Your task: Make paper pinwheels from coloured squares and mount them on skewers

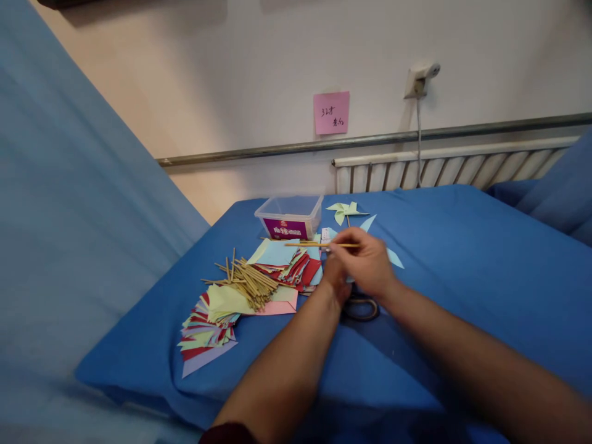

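Right hand [365, 262] grip closed on thin wooden stick [314, 245], left hand [335, 277] grip hidden

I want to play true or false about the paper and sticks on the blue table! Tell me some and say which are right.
1. The right hand holds a thin wooden stick. True.
2. The plastic box sits on the floor. False: it stands on the blue table.
3. A pile of sticks lies on the coloured paper. True.
4. The note on the wall is green. False: it is pink.
5. A finished pale green pinwheel lies beside the box. True.
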The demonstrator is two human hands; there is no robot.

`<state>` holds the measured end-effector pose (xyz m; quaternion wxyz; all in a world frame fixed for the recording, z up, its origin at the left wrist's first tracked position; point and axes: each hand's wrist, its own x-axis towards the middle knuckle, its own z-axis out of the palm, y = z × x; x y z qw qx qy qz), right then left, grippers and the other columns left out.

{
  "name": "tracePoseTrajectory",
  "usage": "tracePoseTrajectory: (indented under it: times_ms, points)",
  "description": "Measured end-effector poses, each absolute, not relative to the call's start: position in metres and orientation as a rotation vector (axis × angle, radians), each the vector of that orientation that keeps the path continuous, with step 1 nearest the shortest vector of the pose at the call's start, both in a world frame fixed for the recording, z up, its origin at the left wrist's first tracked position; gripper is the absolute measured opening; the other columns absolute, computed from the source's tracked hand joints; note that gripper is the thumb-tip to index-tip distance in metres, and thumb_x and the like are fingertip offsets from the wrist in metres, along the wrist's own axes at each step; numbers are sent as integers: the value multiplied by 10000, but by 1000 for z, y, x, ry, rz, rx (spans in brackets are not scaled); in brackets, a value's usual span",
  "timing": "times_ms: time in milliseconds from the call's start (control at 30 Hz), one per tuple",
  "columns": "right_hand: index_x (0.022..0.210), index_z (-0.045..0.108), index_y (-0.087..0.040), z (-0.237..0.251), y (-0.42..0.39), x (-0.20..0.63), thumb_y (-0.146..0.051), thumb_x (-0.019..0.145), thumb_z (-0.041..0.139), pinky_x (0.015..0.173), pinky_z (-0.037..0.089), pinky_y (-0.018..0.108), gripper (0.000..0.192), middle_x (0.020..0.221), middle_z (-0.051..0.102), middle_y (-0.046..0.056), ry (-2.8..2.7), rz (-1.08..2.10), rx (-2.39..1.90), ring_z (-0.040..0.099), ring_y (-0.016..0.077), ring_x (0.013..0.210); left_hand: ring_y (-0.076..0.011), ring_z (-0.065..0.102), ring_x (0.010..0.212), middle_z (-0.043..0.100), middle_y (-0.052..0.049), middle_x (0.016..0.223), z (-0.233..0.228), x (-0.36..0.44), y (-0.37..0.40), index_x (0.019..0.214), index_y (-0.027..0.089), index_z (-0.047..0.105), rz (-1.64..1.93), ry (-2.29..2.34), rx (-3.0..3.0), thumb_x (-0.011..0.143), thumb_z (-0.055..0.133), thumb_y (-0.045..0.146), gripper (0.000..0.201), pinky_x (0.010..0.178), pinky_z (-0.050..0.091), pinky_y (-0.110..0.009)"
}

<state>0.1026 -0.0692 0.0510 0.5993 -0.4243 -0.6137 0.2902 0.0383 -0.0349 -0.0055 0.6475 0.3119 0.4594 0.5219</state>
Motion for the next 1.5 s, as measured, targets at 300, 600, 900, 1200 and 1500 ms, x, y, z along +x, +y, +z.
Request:
tracePoseTrajectory:
  times_ms: [300, 600, 900, 1200, 1500]
  points:
    - [753, 628, -196, 22, -58, 189, -295, 640, 790, 503, 350, 233, 221, 611, 534, -52, -946, 1135, -852, 447, 86, 520, -162, 631, 561, 694, -38, 702, -1, 37, -19, 892, 130, 633, 1329, 937, 575, 511, 790, 155, 413, 602, 513, -292]
    - [761, 647, -181, 24, -63, 174, -451, 710, 755, 459, 336, 207, 295, 774, 658, 14, -1021, 1421, -761, 509, 88, 567, -160, 619, 578, 703, -43, 722, 2, 35, -23, 877, 118, 672, 1388, 1032, 738, 536, 806, 237, 385, 604, 485, -285]
    - [794, 649, -169, 10, -61, 167, -527, 786, 650, 378, 267, 179, 358, 614, 604, -31, -1200, 1428, -905, 414, 44, 393, -138, 578, 570, 671, -27, 679, 10, 40, -33, 778, 123, 684, 1404, 1101, 887, 540, 810, 286, 316, 584, 446, -262]
    - [807, 607, -173, 9, -62, 162, -502, 811, 596, 388, 314, 190, 329, 636, 613, -36, -1252, 1421, -932, 461, 52, 392, -120, 546, 549, 640, -16, 647, 15, 43, -37, 738, 123, 672, 1407, 1100, 946, 567, 803, 293, 274, 562, 427, -247]
    - [775, 602, -172, 7, -59, 161, -487, 749, 651, 384, 301, 199, 319, 613, 612, -29, -1187, 1409, -958, 446, 54, 387, -131, 581, 596, 670, -23, 716, 15, 42, -36, 816, 123, 680, 1388, 1037, 897, 568, 824, 345, 362, 597, 449, -258]
